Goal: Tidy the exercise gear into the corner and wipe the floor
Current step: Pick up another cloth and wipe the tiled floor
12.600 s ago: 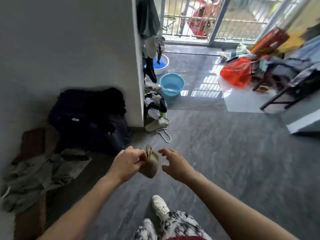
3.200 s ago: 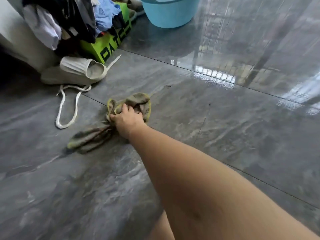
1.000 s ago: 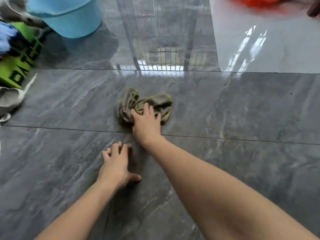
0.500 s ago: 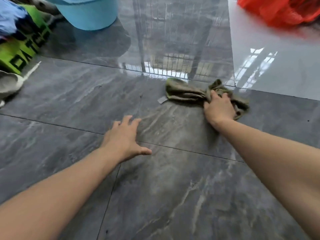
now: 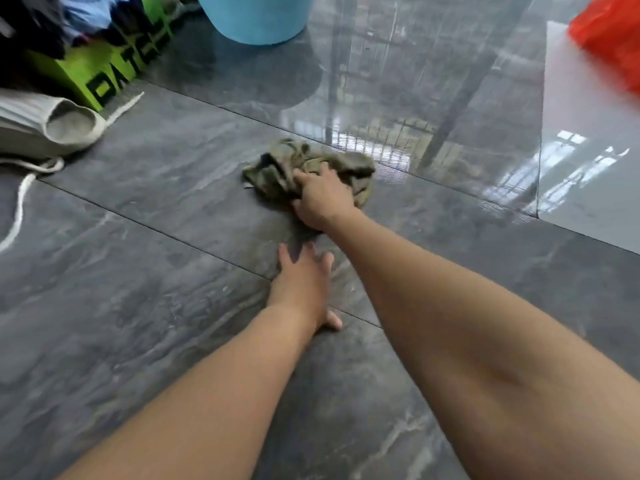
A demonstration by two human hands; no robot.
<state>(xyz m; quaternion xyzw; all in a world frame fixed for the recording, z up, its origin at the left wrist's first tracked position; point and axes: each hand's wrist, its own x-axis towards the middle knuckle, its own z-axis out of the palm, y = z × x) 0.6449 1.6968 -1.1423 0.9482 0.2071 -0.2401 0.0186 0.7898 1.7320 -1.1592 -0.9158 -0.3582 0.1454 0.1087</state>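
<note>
A crumpled olive-green rag (image 5: 277, 168) lies on the dark grey tiled floor (image 5: 145, 306) at the middle of the view. My right hand (image 5: 323, 199) presses down on the rag's near side, fingers bunched into the cloth. My left hand (image 5: 303, 285) rests flat on the floor just nearer than the rag, fingers spread, holding nothing. Both forearms reach in from the bottom edge.
A beige slipper (image 5: 45, 124) and a white cord (image 5: 20, 199) lie at the left. Behind them stands a green box with black letters (image 5: 104, 71) under piled clothes. A light blue basin (image 5: 256, 15) stands at the top, a red bag (image 5: 613, 39) at the top right.
My right hand has dragged the rag back to the left across the tile, bunching it up. My left hand stays flat on the floor, now just nearer than the rag.
</note>
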